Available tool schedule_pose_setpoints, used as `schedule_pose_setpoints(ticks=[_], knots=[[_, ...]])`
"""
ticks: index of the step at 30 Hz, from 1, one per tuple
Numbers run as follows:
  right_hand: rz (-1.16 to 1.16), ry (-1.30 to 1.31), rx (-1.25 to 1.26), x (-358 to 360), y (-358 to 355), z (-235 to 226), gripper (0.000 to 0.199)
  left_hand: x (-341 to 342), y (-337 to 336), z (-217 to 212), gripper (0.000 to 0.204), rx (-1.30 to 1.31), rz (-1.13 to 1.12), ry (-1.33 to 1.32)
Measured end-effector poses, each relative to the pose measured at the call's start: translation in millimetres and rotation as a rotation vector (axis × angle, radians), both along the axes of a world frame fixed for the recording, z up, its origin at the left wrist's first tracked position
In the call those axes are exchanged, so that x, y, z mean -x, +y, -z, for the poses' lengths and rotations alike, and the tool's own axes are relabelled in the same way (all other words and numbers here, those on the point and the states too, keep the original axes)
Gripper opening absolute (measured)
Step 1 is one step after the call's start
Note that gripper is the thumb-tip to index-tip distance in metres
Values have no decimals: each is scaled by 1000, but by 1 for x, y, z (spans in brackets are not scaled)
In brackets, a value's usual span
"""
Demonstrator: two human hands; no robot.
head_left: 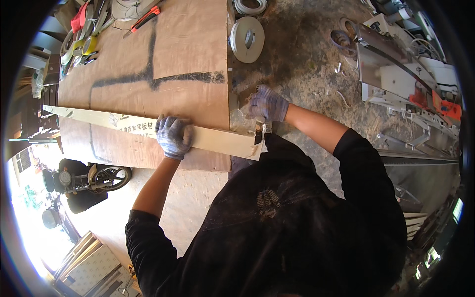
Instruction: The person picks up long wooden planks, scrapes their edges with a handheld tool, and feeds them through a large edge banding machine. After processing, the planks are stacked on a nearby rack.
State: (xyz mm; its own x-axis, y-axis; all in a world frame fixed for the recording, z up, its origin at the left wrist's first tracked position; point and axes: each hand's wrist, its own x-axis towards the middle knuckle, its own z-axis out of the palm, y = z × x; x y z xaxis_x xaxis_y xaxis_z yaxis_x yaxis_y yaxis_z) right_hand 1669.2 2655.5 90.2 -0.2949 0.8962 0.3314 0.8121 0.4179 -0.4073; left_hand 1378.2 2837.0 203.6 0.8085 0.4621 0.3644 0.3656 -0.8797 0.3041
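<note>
A long, narrow pale board (225,140) with dark print on its face lies across the workbench (193,101), its near right end sticking out past the bench edge. My left hand (174,137), in a grey-white knit glove, is closed over the middle of this board. Just beyond the board's right end is my right hand (268,104), gloved too, with its fingers curled in. A small dark piece (258,132) shows below the right hand, at the board's end. What the right hand holds, if anything, I cannot make out.
On the bench's far side lie an orange-and-black utility knife (144,20) and yellow tape rolls (89,45). A pale coil of edge banding (247,39) is on the floor beyond the bench's right edge. Machinery (396,79) stands at right, a motorcycle (94,179) at left.
</note>
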Motion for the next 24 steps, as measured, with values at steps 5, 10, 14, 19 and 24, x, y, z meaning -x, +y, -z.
schedule_pose_setpoints(ticks=[5,10,14,19,24], knots=[[-3,378,403,28,-39,-9,12,0,-1,2,19,-10,-6,-5],[178,406,523,42,-59,9,12,1,0,2,19,5,-14,15],[174,370,612,52,-53,17,16,2,-1,1,19,7,-10,28],[125,183,286,45,-34,7,12,-1,-1,0,18,-11,-1,-23],[47,32,-39,7,-9,-8,10,-1,-1,1,17,-25,-12,-7]])
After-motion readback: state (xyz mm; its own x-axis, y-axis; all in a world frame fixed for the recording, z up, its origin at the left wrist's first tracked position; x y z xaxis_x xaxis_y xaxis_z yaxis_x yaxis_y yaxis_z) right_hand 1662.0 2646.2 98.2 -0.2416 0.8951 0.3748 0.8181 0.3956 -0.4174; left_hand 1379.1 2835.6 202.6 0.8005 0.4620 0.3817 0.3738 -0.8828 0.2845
